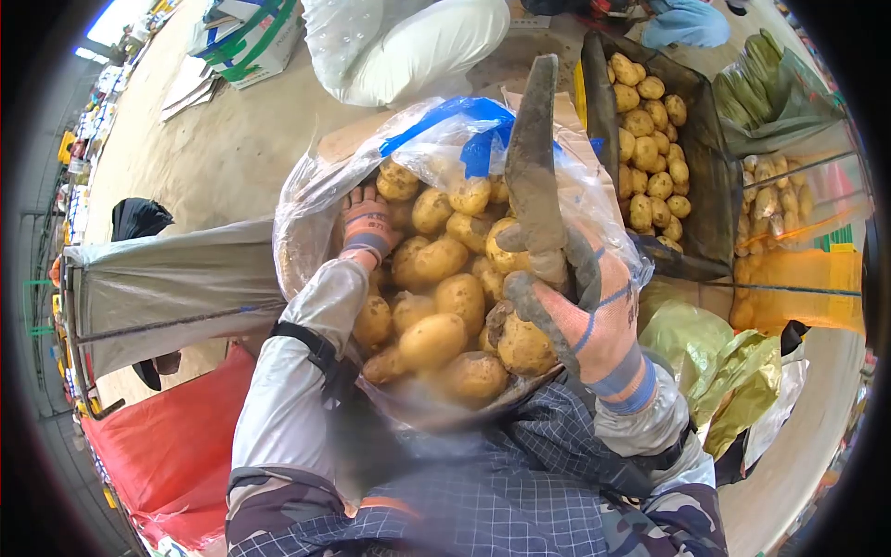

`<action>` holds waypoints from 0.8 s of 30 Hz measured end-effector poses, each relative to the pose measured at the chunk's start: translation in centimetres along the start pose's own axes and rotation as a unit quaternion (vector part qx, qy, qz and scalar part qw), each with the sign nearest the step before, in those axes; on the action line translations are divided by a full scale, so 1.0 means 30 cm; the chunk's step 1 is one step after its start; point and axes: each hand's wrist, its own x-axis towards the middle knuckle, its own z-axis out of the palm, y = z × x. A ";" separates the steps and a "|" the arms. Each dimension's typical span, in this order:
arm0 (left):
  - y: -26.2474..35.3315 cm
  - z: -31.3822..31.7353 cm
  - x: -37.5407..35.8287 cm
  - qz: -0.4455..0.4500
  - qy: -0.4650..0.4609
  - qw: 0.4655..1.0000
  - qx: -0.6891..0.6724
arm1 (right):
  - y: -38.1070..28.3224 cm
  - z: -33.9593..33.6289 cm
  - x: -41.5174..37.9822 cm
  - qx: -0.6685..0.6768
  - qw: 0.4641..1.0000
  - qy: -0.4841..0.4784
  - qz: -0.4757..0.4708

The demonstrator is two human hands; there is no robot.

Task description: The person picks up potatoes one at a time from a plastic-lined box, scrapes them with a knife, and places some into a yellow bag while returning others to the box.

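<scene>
My right hand [603, 320], in an orange and grey work glove, grips a broad, dirt-stained knife [536, 158], its blade pointing away from me. Below the knife, the thumb side of that glove lies against a potato [525, 345] with a dark, rough patch. My left hand [368, 221], gloved too, reaches into the left side of a clear plastic bag [299, 209] with its fingers stretched out beside the potatoes [434, 262]. The bag is full of loose yellow potatoes and has blue tape on its far rim. Its folds hide part of the load.
A black-lined crate [719, 204] of potatoes [654, 130] stands at the right, near bagged produce [775, 200] and an orange mesh sack [789, 292]. White sacks [418, 56] lie ahead. A grey cloth-covered frame [176, 283] and red sheet [176, 446] are at left.
</scene>
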 end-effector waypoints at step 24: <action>-0.038 -0.169 0.102 -0.019 -0.269 0.957 -0.104 | 0.062 0.027 -0.002 0.016 0.999 0.003 0.036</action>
